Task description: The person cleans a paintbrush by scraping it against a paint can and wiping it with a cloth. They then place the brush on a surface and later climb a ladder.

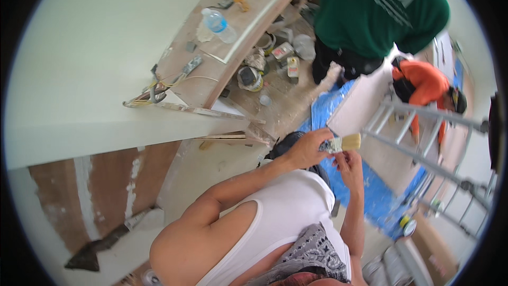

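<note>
My left hand (pixel 309 151) is closed round a paintbrush (pixel 350 142). The brush has pale cream bristles that point to the right, and its ferrule is smeared with white and dark paint; the handle is hidden in my fist. Just below the bristles is my right hand (pixel 347 168), its fingers drawn together close to the ferrule. Whether those fingers touch the brush or pinch something small cannot be made out.
An aluminium ladder (pixel 405 127) stands to my right over blue sheeting (pixel 370 193). A co-worker in green (pixel 378 10) stands ahead; another in orange (pixel 427 82) bends down beyond the ladder. Paint tubs (pixel 248 78) crowd the floor under a curved counter (pixel 185 66) with a water bottle (pixel 218 25).
</note>
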The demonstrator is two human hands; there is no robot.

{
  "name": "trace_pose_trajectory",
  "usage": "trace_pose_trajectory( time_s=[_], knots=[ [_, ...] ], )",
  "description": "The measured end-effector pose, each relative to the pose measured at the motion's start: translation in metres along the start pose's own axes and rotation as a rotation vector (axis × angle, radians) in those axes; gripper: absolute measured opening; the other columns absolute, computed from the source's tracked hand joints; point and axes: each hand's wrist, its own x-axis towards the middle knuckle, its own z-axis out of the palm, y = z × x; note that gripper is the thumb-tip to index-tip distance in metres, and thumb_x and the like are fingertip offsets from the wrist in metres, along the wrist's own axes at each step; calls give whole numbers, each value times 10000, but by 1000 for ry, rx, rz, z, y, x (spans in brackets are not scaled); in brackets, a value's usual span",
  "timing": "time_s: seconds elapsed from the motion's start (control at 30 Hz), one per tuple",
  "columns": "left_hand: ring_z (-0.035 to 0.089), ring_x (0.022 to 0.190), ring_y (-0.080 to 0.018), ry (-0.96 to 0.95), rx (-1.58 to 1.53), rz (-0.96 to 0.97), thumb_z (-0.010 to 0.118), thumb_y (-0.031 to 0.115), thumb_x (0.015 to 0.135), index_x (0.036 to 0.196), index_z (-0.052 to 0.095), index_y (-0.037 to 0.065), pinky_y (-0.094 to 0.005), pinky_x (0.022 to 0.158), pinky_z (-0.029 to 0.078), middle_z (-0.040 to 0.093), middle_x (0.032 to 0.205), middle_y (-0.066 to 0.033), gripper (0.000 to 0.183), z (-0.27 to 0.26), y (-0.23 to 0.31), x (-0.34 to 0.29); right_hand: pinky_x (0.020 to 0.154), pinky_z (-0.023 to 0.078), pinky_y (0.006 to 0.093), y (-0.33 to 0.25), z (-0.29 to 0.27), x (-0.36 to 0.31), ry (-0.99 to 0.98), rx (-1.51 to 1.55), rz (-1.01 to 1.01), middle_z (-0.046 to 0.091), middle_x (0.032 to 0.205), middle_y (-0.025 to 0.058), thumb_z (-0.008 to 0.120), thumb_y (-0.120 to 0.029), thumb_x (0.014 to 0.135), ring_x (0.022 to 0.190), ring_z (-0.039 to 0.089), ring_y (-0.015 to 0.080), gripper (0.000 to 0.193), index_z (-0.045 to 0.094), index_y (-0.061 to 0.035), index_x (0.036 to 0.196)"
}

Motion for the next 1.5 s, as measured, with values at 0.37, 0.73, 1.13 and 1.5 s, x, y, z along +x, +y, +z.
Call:
trace_pose_trajectory(
  time_s=[0.37, 0.73, 1.13, 1.5],
  knots=[
    [569, 793, -237, -25, -48, 74, 746, 214, 857, 998, 695, 15, -365, 702, 447, 561, 901, -100, 249, 6, 1, 174, 510, 443, 223, 15, -127, 115, 268, 138, 31, 664, 789, 40, 570, -290, 1019, 614, 572, 77, 242, 590, -56, 959],
    [658, 918, -318, -303, 81, 194, 728, 127, 735, 1056, 684, 76, -422, 809, 516, 699, 935, -116, 328, 2, 23, 282, 700, 521, 219, 39, -239, 174, 592, 917, -75, 625, 962, 43, 559, -219, 1017, 856, 618, 103, 210, 565, -54, 1147],
    [667, 954, -350, 157, -36, -11, 713, 249, 751, 1103, 671, 45, -425, 820, 527, 701, 980, -168, 409, 4, 1, 248, 723, 549, 294, -48, -421, 288, 697, 531, -350, 620, 1190, 143, 548, -259, 1014, 917, 632, 192, 385, 491, 21, 1273],
    [658, 856, -272, 313, 118, 86, 745, 205, 726, 1198, 636, 65, -376, 757, 519, 661, 932, -84, 504, 34, 40, 287, 900, 491, 356, -57, -443, 339, 635, -23, -397, 602, 1171, 169, 466, -327, 1042, 1037, 588, 278, 454, 535, 61, 1268]
  ],
)
